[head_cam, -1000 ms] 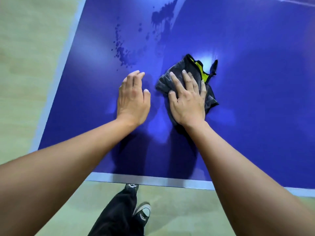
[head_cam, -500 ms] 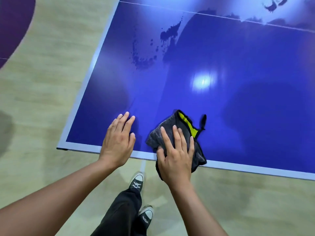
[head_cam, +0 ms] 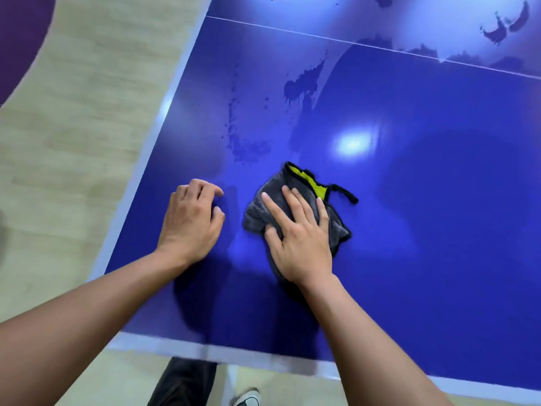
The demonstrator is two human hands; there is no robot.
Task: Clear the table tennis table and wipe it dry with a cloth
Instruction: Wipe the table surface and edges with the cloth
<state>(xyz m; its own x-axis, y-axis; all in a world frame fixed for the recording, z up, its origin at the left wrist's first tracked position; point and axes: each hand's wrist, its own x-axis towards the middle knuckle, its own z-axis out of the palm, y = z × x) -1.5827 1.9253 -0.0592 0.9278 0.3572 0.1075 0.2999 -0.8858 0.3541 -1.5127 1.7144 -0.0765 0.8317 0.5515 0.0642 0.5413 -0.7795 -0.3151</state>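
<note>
Right hand (head_cam: 298, 238) presses flat, fingers spread, on a crumpled grey-and-yellow microfibre cloth (head_cam: 254, 215) near the corner of a glossy blue table tennis table (head_cam: 439, 244). Left hand (head_cam: 190, 224) braces alongside, fingers curled, empty. Dark water splashes (head_cam: 248, 148) just beyond want firm, overlapping strokes.

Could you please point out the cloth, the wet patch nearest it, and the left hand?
cloth (head_cam: 256, 216): head view, its bare grey left corner.
wet patch (head_cam: 248, 150): head view, dark blotch just beyond the cloth.
left hand (head_cam: 190, 224): head view, back of the hand.

cloth (head_cam: 257, 215) partly under r hand (head_cam: 301, 244)
</note>
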